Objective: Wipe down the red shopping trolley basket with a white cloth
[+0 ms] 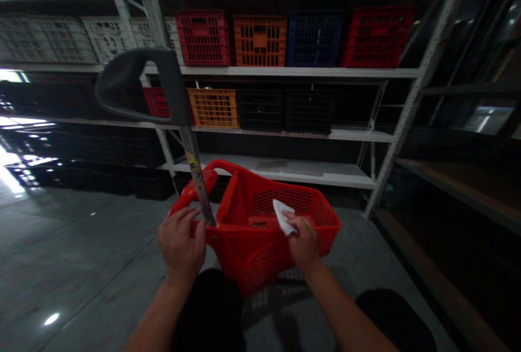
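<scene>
Grey floor (93, 260) lies on the left, with bright light shining on it. Behind it, dark crates (146, 181) sit low down, and white crates (52, 37) full of holes sit on a shelf higher up. Next comes a big grey loop handle (173, 86) on a metal pole (199, 186). The pole leans and has a yellow sticker (193, 162) on it.

Below the loop handle is the person's left hand (181, 238). Its fingers are bent around the near edge of a red plastic shopping cart (252, 254), by the push handle (193, 194), and hold on there. The cart is in the middle, in front of the shelves, and little holes cover its sides. Up behind it are a red crate (203, 37), a yellow crate (214, 108) one shelf lower, and an orange crate (259, 40) beside the red one. Two black crates (260, 109) sit to the right of the yellow one.

By the cart's near rim, a small white sheet (283, 216) sticks up from the right hand (303, 238). Those fingers are pinched together on it. I can't tell if it is paper or cloth. Farther right are a blue crate (315, 37) and another red crate (378, 37), then a pale post (431, 70). At the far right is a long brown board (439, 276).
</scene>
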Available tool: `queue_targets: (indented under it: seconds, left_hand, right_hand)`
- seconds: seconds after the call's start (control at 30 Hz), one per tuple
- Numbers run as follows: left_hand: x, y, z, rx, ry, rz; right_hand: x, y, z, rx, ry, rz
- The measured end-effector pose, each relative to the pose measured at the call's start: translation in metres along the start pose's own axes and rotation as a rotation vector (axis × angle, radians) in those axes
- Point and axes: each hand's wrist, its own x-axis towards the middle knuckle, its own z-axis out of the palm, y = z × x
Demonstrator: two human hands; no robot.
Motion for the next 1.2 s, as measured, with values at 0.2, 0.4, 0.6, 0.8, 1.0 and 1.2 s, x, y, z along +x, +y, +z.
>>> queue_targets:
  seconds: [0.2,0.4,0.6,0.8,1.0,1.2]
  left_hand:
    - [0.02,-0.006,0.028,0.27,-0.201,0.062]
    - [0.032,-0.006,0.054,0.235,-0.234,0.108]
    - [0.042,0.0,0.082,0.232,-0.196,0.134]
    - [0.046,0.007,0.096,0.204,-0.174,0.114]
    - [0.051,-0.006,0.1,0.182,-0.187,0.123]
    - [0.054,-0.009,0.107,0.212,-0.168,0.132]
  right_hand:
    - [-0.01,0.024,0.064,-0.403,-0.23,-0.304]
    - [0.012,0.058,0.053,-0.347,-0.421,-0.482]
    - [0.034,0.077,0.029,-0.254,-0.434,-0.479]
    - [0.034,0.05,0.084,-0.244,-0.222,-0.348]
    - [0.034,0.046,0.093,-0.287,-0.256,-0.436]
    - [0.025,0.079,0.059,-0.385,-0.214,-0.362]
